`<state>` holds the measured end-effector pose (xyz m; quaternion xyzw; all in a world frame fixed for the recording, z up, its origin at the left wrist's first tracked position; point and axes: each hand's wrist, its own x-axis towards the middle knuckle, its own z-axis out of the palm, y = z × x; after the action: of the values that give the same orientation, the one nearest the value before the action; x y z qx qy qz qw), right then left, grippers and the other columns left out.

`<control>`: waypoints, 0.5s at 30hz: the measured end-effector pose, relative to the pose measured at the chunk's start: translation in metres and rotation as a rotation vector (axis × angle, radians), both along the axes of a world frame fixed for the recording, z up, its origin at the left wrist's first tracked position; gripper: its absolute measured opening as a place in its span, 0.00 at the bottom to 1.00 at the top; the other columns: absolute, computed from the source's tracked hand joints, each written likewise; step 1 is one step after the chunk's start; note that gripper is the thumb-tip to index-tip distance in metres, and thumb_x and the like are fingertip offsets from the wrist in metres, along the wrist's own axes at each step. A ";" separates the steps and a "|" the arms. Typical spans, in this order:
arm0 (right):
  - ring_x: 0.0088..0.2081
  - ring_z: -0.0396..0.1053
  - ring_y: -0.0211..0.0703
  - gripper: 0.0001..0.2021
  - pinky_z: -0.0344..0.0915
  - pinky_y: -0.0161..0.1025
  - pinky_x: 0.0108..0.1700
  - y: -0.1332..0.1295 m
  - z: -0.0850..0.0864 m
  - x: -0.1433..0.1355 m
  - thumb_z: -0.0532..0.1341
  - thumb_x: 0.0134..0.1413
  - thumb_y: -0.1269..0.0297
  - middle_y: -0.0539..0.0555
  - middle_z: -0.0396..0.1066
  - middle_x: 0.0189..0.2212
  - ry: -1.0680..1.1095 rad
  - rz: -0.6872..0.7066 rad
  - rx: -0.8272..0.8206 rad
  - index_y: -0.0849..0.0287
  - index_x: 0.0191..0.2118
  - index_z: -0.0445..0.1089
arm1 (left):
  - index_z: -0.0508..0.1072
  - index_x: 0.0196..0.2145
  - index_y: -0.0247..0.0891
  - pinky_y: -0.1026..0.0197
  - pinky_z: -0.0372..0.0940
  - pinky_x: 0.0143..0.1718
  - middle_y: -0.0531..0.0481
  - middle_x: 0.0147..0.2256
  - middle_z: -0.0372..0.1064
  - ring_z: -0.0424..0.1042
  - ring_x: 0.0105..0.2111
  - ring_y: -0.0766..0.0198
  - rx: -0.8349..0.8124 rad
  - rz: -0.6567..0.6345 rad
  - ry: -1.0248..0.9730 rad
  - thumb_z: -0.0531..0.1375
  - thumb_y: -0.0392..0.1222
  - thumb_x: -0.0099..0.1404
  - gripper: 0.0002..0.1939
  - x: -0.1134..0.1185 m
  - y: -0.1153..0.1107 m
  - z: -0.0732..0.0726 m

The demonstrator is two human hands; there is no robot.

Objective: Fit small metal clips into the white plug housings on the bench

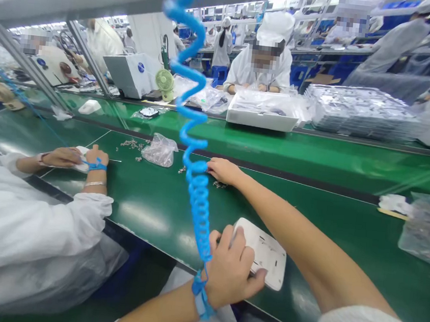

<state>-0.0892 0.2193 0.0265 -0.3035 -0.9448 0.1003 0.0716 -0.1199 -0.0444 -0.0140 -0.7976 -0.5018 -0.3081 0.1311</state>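
My left hand [232,265], with a blue wrist strap [203,295] on it, grips the near left side of a white plastic housing [272,259]. The housing lies on the green work surface, its slotted face up. My right hand [224,171] is stretched out to the far side, fingers drawn together over small metal parts [219,184]. The blue coiled cord [199,205] partly covers those fingertips, so what they hold cannot be made out. More small parts [182,169] lie just left of the cord.
A co-worker's hands [94,157] work on a white piece at left. Nearby lie a clear bag [160,150] and scattered small parts [132,144]. Across the green ledge stand a white box [261,119] and stacked trays [362,112]. Another bag [428,232] lies at right.
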 end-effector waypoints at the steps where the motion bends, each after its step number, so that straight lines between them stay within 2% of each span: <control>1: 0.46 0.68 0.49 0.07 0.60 0.40 0.48 -0.001 0.000 0.003 0.56 0.64 0.71 0.62 0.70 0.45 0.010 0.001 0.004 0.62 0.42 0.71 | 0.69 0.30 0.39 0.45 0.55 0.39 0.38 0.50 0.71 0.67 0.48 0.43 -0.028 0.003 -0.028 0.59 0.60 0.61 0.20 0.000 0.001 0.004; 3: 0.46 0.67 0.48 0.07 0.59 0.40 0.48 -0.002 -0.001 0.009 0.55 0.64 0.72 0.63 0.70 0.45 0.040 -0.008 0.007 0.63 0.41 0.70 | 0.69 0.31 0.39 0.46 0.56 0.38 0.39 0.44 0.72 0.67 0.45 0.46 -0.114 0.018 -0.117 0.60 0.63 0.60 0.22 -0.006 0.010 0.016; 5: 0.44 0.67 0.47 0.06 0.59 0.40 0.47 -0.002 -0.002 0.014 0.54 0.62 0.73 0.62 0.70 0.42 0.080 -0.028 0.001 0.63 0.39 0.69 | 0.68 0.34 0.40 0.46 0.57 0.41 0.42 0.39 0.71 0.67 0.43 0.50 -0.189 0.075 -0.231 0.60 0.58 0.62 0.18 -0.020 0.033 0.030; 7: 0.40 0.66 0.46 0.06 0.59 0.39 0.44 -0.004 -0.002 0.019 0.53 0.61 0.74 0.61 0.71 0.39 0.137 -0.052 -0.009 0.63 0.38 0.68 | 0.68 0.38 0.40 0.48 0.58 0.46 0.44 0.41 0.70 0.67 0.46 0.53 -0.194 0.152 -0.297 0.57 0.46 0.67 0.08 -0.040 0.069 0.042; 8: 0.39 0.66 0.46 0.06 0.59 0.39 0.43 -0.006 -0.001 0.022 0.53 0.61 0.74 0.61 0.71 0.37 0.173 -0.063 -0.015 0.63 0.38 0.67 | 0.68 0.40 0.39 0.49 0.59 0.47 0.44 0.43 0.70 0.67 0.47 0.53 -0.187 0.177 -0.290 0.55 0.42 0.68 0.06 -0.050 0.089 0.046; 10: 0.36 0.65 0.44 0.06 0.60 0.39 0.41 -0.012 0.005 0.028 0.52 0.60 0.73 0.59 0.71 0.35 0.259 -0.082 -0.028 0.62 0.37 0.66 | 0.67 0.50 0.38 0.49 0.61 0.49 0.41 0.50 0.68 0.65 0.52 0.51 -0.213 0.207 -0.250 0.56 0.38 0.67 0.13 -0.068 0.127 0.051; 12: 0.34 0.65 0.42 0.05 0.61 0.38 0.39 -0.023 0.014 0.041 0.52 0.61 0.70 0.58 0.71 0.34 0.346 -0.100 -0.048 0.61 0.37 0.64 | 0.65 0.56 0.36 0.49 0.63 0.51 0.39 0.53 0.66 0.66 0.54 0.51 -0.263 0.113 -0.272 0.56 0.36 0.67 0.19 -0.075 0.153 0.052; 15: 0.33 0.66 0.40 0.06 0.64 0.38 0.36 -0.048 0.027 0.072 0.51 0.63 0.66 0.55 0.72 0.34 0.459 -0.117 -0.105 0.59 0.37 0.64 | 0.68 0.54 0.36 0.56 0.68 0.47 0.42 0.49 0.68 0.72 0.45 0.60 -0.292 -0.176 -0.439 0.53 0.33 0.69 0.16 -0.064 0.162 0.051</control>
<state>-0.0172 0.1712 0.0537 -0.3301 -0.8782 0.2115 0.2741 -0.1838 0.1173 0.0369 -0.7627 -0.4860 -0.4081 -0.1245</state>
